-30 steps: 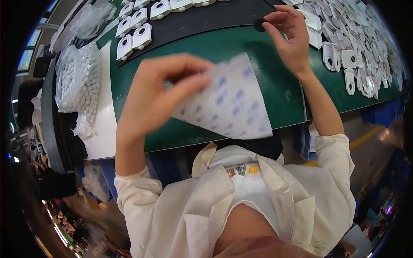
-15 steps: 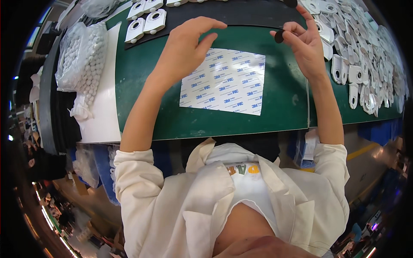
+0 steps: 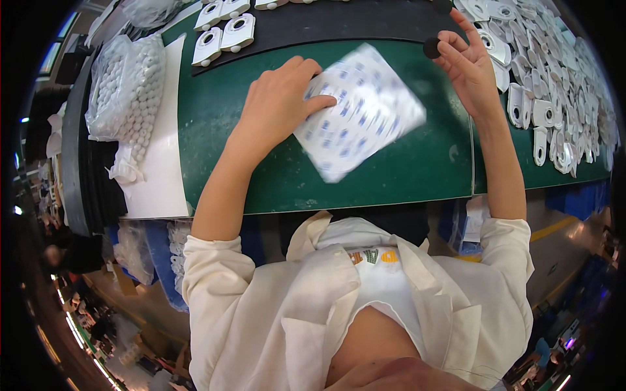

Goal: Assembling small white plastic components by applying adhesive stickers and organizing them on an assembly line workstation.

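Note:
My left hand (image 3: 280,98) pinches the left edge of a white sheet with blue print (image 3: 365,107), its thumb lying on top. The sheet is tilted and blurred by motion, over the green tabletop (image 3: 215,150). Up at the right, my right hand (image 3: 471,72) grips a small round black disc (image 3: 432,48) between thumb and fingers. A second black disc (image 3: 442,6) shows at the top edge beside the raised index fingertip; whether the finger touches it I cannot tell.
A black mat (image 3: 339,25) carries white plastic parts (image 3: 237,32) at its left end. Many loose white parts (image 3: 554,111) heap on the right. On the left lies a clear bag of white balls (image 3: 127,94). The table's front edge (image 3: 352,204) runs before my body.
My left hand has taken hold of the sheet, which lay flat before and has turned and shifted up and right. My right hand, with its disc, has moved slightly right.

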### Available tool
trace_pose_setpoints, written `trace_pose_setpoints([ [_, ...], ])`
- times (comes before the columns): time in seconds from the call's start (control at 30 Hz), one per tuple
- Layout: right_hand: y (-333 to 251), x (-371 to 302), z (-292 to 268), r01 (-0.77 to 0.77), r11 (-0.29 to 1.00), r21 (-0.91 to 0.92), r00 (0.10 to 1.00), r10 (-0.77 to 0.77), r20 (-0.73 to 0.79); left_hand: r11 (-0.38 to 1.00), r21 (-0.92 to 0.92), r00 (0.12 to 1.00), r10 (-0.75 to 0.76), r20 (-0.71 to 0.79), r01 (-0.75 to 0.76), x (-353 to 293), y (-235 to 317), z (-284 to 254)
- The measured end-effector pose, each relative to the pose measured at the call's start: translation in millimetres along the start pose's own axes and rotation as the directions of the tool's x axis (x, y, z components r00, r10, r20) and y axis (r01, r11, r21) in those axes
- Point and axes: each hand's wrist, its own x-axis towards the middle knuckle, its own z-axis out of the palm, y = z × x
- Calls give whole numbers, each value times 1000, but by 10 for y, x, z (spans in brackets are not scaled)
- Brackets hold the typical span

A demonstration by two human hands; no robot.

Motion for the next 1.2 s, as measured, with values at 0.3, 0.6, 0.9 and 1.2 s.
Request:
trace_pose_setpoints([
  [0.3, -16, 18, -44, -44, 999, -6, 996, 44, -76, 818, 305, 826, 545, -143, -487, -261, 28, 7],
  [0.6, 28, 11, -36, -9, 1000, -4, 994, 9, -108, 939, 34, 939, 340, 51, -342, -1297, 296, 254],
  [0.9, 15, 18, 47, -26, 999, -30, 991, 22, -129, 823, 107, 823, 565, -55, -558, -1278, 228, 311],
  [1.2, 170, 70, -311, 10, 981, -195, 1000, -9, 5, 684, -3, 683, 729, -38, -730, -1081, 199, 323],
])
